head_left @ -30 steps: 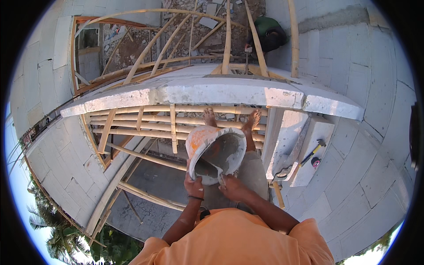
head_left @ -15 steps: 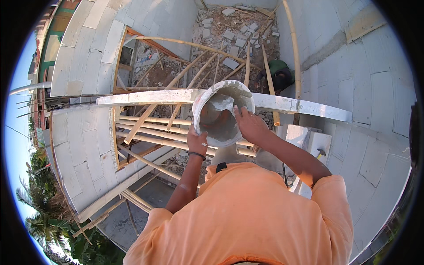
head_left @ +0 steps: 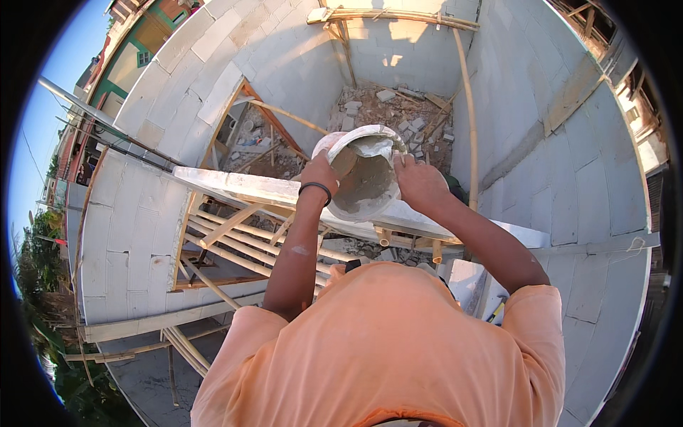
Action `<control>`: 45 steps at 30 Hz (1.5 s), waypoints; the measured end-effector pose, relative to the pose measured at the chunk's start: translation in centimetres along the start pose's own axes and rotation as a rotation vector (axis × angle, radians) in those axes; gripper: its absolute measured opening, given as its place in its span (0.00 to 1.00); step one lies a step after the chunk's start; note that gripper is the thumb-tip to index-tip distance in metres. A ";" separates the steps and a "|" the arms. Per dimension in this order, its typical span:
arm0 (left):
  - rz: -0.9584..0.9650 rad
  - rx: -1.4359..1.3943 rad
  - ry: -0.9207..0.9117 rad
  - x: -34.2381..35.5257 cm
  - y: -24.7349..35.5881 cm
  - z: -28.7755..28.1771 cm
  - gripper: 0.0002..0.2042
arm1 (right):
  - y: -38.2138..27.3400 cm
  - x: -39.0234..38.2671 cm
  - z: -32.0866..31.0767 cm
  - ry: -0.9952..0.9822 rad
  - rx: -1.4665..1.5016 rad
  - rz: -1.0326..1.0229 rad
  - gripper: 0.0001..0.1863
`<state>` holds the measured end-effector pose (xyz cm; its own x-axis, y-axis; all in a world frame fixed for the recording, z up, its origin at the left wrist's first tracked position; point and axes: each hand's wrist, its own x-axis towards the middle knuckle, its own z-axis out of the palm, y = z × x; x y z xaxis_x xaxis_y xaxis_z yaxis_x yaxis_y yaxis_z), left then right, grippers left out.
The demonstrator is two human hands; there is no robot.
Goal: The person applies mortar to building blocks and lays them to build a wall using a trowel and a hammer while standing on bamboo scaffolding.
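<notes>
A round, pale bucket point(head_left: 364, 191), coated inside with wet-looking grey mortar, tilts with its mouth toward me. My left hand point(head_left: 320, 173), with a dark band at the wrist, grips its left rim. On the opposite side my right hand point(head_left: 421, 183) has its fingers closed over the rim. A torn whitish piece hangs along the upper right edge. Inside at the left shows a brownish patch I cannot make out. The bucket is over a long white-grey beam point(head_left: 245, 185); whether it rests there is hidden.
Bamboo poles point(head_left: 242, 249) run below the beam at the left. Light block walls point(head_left: 523, 121) enclose a floor strewn with rubble point(head_left: 409, 128). A bamboo post point(head_left: 467, 107) leans at the right wall. Part of another person in dark green point(head_left: 457, 191) shows beyond my right hand.
The bucket has tipped further, its mouth turning toward me. My left hand has moved up its rim and my right hand to the outer edge. The view has tilted upward.
</notes>
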<state>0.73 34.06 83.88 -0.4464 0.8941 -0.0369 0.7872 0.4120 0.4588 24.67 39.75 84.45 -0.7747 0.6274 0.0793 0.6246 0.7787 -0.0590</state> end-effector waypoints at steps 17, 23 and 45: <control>-0.090 -0.425 0.269 -0.5 -4.9 6.5 0.21 | -0.5 -2.0 5.1 -0.460 1.009 0.502 0.17; 0.151 -0.719 0.471 -1.4 -0.5 5.3 0.21 | -1.4 -1.8 5.8 -0.165 0.398 0.054 0.15; 0.219 -1.239 0.194 2.1 1.3 -2.1 0.20 | -6.2 6.8 -4.9 0.011 0.373 -0.044 0.15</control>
<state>-0.13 36.13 86.28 -0.4953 0.8389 0.2259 -0.0243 -0.2733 0.9616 16.02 39.22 90.20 -0.7978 0.5946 0.1002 0.5102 0.7543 -0.4132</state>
